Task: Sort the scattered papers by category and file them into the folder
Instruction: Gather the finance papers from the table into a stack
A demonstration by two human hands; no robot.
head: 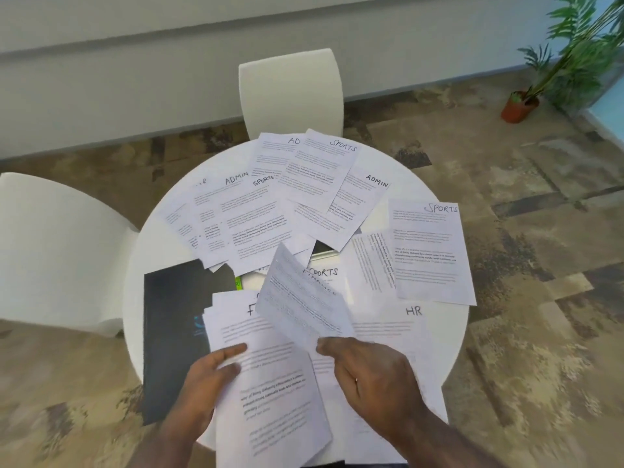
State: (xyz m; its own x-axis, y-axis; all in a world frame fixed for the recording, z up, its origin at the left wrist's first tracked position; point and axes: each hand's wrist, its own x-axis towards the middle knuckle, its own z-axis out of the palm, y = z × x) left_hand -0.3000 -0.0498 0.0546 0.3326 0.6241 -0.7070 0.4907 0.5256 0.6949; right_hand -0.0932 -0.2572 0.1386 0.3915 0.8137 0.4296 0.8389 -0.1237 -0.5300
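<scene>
At near table edge: left hand (pixel 216 373) gripped a stack of papers (pixel 270 383) headed "F…" | right hand (pixel 368 369) pinched a loose sheet (pixel 300 305), long axis running far-left, just right of stack | black folder (pixel 175 319) lay left, nearest left hand.

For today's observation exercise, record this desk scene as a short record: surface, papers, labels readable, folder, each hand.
surface: round white table
papers: white printed sheets scattered, overlapping
labels readable: SPORTS, ADMIN, HR
folder: dark flat folder, on the table's left, partly under papers
left hand: grips a stack of sheets
right hand: pinches a single tilted sheet
</scene>
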